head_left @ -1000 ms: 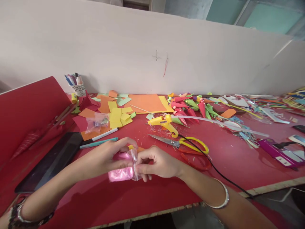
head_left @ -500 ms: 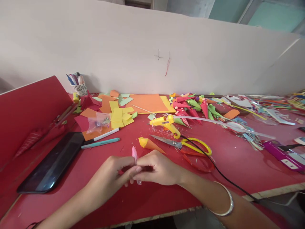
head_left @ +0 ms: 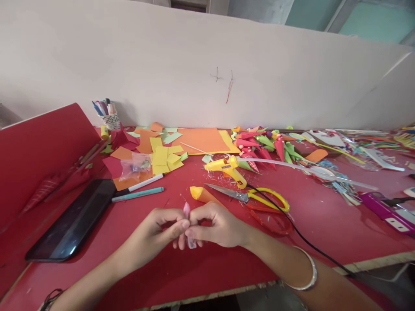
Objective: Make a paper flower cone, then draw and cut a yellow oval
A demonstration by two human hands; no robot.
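Observation:
Both hands meet over the front of the red table. Between their thumbs and fingers is a small slim pink piece (head_left: 186, 209), pointed at the top, with a clear, plastic-looking lower end; its exact kind I cannot make out. My left hand (head_left: 165, 229) pinches it from the left side. From the right, my right hand (head_left: 217, 224) pinches it too, fingertips close to the left ones. Just behind the right hand lies an orange paper cone (head_left: 207, 196) with a yellow tip, partly hidden by that hand. Scissors (head_left: 249, 196) with yellow and orange handles lie beyond it.
A yellow glue gun (head_left: 227, 167) with a long glue stick lies behind the scissors, its black cord (head_left: 301, 235) running right. Paper cones (head_left: 259, 144) and paper pieces (head_left: 162, 157) line the back. Left are a black phone (head_left: 73, 220) and pens (head_left: 139, 194); right, a purple socket strip (head_left: 389, 214).
Both hands have shifted slightly, and the pink piece stands a little more upright. More of its clear lower end shows below the fingers. The tabletop things stay put.

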